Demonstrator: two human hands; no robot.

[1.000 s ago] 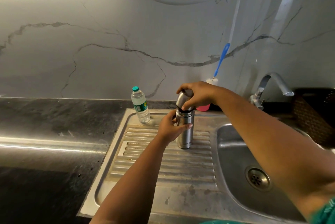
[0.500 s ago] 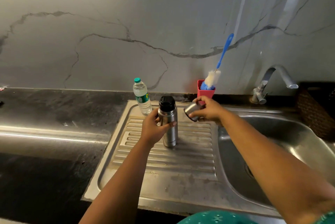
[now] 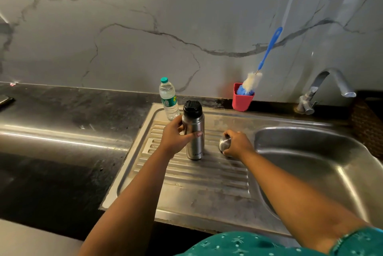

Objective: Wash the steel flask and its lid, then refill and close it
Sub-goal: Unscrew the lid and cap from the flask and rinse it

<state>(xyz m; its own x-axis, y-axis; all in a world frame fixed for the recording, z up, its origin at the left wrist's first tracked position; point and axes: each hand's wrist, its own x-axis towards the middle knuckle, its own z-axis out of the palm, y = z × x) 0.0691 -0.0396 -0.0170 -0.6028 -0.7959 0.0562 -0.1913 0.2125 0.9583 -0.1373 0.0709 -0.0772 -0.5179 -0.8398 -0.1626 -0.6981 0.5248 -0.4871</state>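
The steel flask stands upright on the ribbed drainboard, its black inner stopper on top. My left hand grips the flask's body from the left. To the right, my right hand holds the steel cup lid down on the drainboard beside the basin. Lid and flask are a short gap apart.
A small plastic water bottle stands behind the flask. A red cup holds a blue-handled bottle brush against the wall. The sink basin and tap are at the right. Black counter lies at the left.
My right hand took the steel cup lid off the flask and lowered it to the drainboard on the right. My left hand kept hold of the flask.
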